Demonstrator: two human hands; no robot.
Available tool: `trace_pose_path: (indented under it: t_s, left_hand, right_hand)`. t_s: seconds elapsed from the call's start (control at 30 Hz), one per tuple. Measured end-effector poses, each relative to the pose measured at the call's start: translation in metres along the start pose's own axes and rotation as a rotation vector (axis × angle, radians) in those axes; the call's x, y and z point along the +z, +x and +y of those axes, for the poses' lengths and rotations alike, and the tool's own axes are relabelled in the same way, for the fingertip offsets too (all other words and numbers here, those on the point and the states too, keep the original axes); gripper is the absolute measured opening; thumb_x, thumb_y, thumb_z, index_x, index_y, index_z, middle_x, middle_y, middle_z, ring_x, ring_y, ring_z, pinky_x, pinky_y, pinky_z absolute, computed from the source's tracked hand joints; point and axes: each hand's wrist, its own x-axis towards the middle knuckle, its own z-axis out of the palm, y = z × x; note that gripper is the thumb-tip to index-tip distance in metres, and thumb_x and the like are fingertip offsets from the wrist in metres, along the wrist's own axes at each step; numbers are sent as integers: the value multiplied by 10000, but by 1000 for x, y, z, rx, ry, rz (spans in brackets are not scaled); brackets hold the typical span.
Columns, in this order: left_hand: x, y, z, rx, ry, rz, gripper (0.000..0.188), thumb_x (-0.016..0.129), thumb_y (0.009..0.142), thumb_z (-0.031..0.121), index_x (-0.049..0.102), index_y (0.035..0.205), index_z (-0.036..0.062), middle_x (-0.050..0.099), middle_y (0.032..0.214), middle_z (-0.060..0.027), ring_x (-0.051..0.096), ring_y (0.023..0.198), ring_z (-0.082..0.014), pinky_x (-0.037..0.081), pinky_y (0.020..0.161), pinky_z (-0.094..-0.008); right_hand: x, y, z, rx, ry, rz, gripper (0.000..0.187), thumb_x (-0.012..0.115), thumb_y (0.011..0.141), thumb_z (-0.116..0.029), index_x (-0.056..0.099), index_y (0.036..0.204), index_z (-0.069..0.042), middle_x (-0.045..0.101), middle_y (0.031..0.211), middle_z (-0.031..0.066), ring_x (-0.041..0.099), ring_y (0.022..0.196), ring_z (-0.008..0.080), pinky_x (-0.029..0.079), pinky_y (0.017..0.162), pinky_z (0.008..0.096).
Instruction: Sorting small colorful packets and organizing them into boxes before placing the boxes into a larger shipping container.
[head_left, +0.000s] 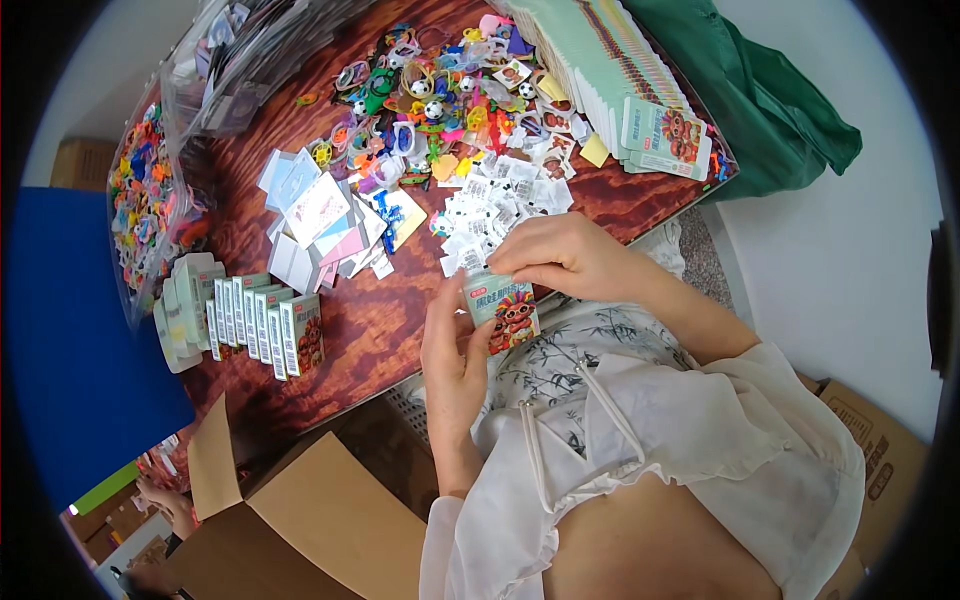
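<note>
A small pale-green printed box [508, 318] with a colourful cartoon figure stands upright near the table's front edge. My left hand [455, 355] grips it from the left, thumb across its front. At the box's top edge, my right hand [560, 252] has its fingers bent and pinched together; whether they hold a flap or something small is hidden. Just beyond lies a heap of small white printed packets [500, 205]. Left of these sits a loose pile of pastel cards [325, 215]. Small colourful plastic toys [430, 100] are heaped farther back.
Filled boxes [270, 325] stand in a row at left, beside a clear bag of toys [150, 190]. Flattened boxes [610, 60] are stacked back right, near a green cloth [760, 110]. An open carton [330, 500] is below the table edge. Another person's hand [170, 505] shows lower left.
</note>
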Motion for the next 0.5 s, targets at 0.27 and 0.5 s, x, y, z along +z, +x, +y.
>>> trace_pose_path:
  t_s: [0.27,0.5]
  left_hand:
    - [-22,1,2,131,349,-32,480,593,846,-118,582,1295,49,603,1097,-132,617,904,-239,503,774,-317]
    - [-96,8,4,323,900,597,406,601,911,-25,562,1315,-3,676,1085,-149,615,1075,-271,482,921,-376]
  right_hand:
    - [16,-6,2,-72,-64,-22,254,647,847,12,697,1096,-9,701,1077,120,673,1001,276,532,846,358]
    - [8,-13,1,90,-78,125,237,650,856,-6,686,1090,-13,683,941,114,665,881,254,513,759,350]
